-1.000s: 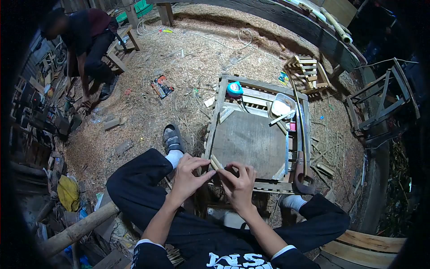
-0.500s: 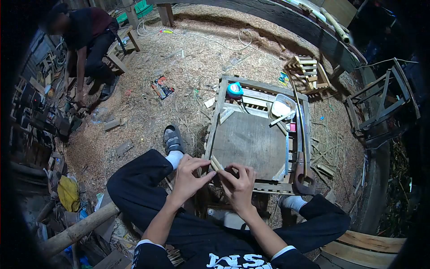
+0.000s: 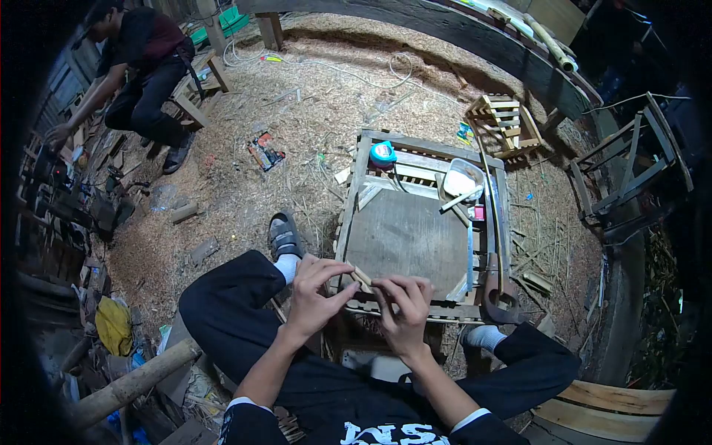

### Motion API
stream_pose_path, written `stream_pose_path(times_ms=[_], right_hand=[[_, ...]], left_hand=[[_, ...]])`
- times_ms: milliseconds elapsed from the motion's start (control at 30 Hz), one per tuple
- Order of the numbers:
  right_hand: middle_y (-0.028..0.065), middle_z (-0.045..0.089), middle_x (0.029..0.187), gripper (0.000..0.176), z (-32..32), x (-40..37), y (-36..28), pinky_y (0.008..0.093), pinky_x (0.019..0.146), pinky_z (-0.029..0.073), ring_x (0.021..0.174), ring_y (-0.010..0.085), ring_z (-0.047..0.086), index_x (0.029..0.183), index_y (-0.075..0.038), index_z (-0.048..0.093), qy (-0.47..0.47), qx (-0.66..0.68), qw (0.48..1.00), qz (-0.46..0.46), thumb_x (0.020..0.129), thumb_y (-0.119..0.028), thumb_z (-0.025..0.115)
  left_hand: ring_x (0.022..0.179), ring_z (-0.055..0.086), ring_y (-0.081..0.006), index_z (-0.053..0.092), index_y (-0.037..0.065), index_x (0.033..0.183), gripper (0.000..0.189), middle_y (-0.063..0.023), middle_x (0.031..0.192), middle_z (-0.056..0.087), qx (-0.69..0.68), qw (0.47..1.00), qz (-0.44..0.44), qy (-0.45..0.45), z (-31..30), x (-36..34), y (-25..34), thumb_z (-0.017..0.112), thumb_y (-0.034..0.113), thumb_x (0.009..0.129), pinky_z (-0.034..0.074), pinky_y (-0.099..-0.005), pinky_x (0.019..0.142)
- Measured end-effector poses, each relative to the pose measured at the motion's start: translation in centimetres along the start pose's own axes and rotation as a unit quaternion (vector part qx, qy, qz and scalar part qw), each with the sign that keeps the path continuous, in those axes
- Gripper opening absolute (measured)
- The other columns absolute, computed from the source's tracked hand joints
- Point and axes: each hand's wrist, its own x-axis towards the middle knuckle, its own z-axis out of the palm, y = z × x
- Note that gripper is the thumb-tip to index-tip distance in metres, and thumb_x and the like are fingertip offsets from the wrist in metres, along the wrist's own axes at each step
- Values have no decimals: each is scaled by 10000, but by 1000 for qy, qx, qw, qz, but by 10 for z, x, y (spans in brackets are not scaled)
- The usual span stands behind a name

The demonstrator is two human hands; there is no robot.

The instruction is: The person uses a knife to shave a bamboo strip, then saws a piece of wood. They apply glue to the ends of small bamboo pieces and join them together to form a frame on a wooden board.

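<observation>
Over the near edge of a square wooden panel (image 3: 408,233), my left hand (image 3: 315,293) and my right hand (image 3: 404,308) face each other, fingers pinched. Between their fingertips is a short, pale wooden strip (image 3: 360,277), tilted down to the right; my left hand grips its upper end and my right its lower end. The panel rests on a slatted wooden frame (image 3: 356,178). A blue tape measure (image 3: 383,154) and a plastic tub with white contents (image 3: 464,178) sit toward its far side. Near its right corner is a saw with a brown handle (image 3: 500,297).
Wood shavings cover the floor. A slatted wooden crate (image 3: 504,124) and a wooden stool-like frame (image 3: 630,163) stand to the right. At far left a co-worker (image 3: 152,70) bends over cluttered tools. A wooden pole (image 3: 137,374) lies at lower left.
The strip's lower end has swung right as my right hand shifted slightly right. The co-worker has raised their upper body and moved an arm left. The view has shifted slightly.
</observation>
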Motion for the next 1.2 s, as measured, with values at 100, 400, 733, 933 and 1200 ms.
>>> stream_pose_path(times_ms=[100,400,733,933,1200], right_hand=[[25,722,1024,160,-19,11,1,403,896,397,998,257,587,1046,-108,798,16,16,999,43,888,-116,824],[70,749,1007,130,-74,34,48,409,889,423,979,280,621,1027,-89,803,-24,-24,995,90,965,-197,763],[86,716,965,130,-99,79,123,436,914,446,1029,305,617,1020,-81,793,-142,-70,987,-6,941,-180,766],[93,674,1086,371,-76,113,160,436,889,468,1079,285,620,1222,-98,715,-148,-187,965,-110,857,-128,769],[118,646,1063,373,-63,133,164,421,897,465,1066,296,607,1244,-99,709,-181,-267,942,-90,873,-137,729]], left_hand=[[934,646,-228,818,88,978,196,-30,984,788,-1,1000,5,-10,13,7,11,897,99,799,480,-371,871],[907,645,-237,810,106,978,138,-20,973,786,15,995,65,-75,66,38,34,849,175,866,434,-385,922],[993,606,-249,817,124,1047,150,-43,1007,793,82,961,102,-245,100,96,30,787,205,924,363,-420,978],[992,605,-244,815,119,1048,155,-42,1002,765,121,952,122,-254,110,104,18,800,206,921,361,-420,979],[1122,593,-276,794,114,1099,229,-70,1123,700,137,948,119,-262,103,107,24,794,260,922,348,-466,1068]])
